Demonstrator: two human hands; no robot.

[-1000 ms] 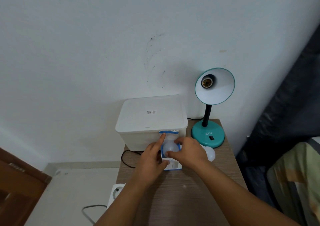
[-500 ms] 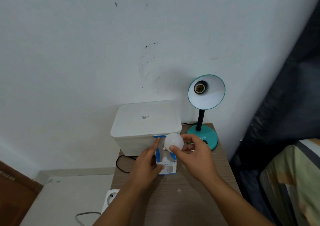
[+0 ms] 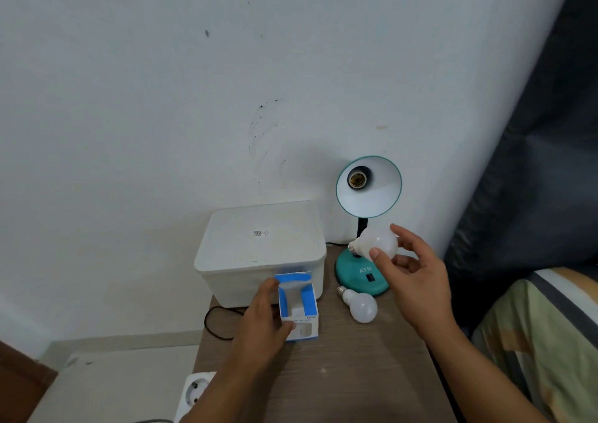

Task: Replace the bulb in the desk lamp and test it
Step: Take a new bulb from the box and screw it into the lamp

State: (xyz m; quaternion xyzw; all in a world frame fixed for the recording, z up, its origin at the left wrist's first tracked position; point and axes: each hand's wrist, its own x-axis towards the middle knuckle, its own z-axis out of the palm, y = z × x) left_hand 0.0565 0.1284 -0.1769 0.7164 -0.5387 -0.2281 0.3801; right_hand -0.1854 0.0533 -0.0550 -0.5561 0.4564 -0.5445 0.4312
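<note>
A white bulb [image 3: 378,244] is pinched by its glass between the thumb and fingers of the right hand [image 3: 414,277], lifted clear of the table [image 3: 356,374] in front of the lamp [image 3: 365,222], with its screw base turned left and away, probably so that it can be swung up to the socket [image 3: 357,179]. The socket is seen empty inside the teal shade, which is tipped toward the viewer, a pose that leaves the opening easy to reach. The open, empty blue and white carton [image 3: 299,309] is gripped at its left side by the left hand [image 3: 262,322] and pressed to the table, seemingly to keep it steady or to set it aside. A second bulb [image 3: 360,304] is laid on its side near the lamp's round base, just to the right of the carton; it is judged to be the old one, parked out of the way. Two bulbs, one lamp, one carton and one lidded white box [image 3: 259,251] at the far left of the table are counted, and one power strip [image 3: 194,393] is seen below the table's near left edge. The screwing in and the switch test are judged not yet done.
</note>
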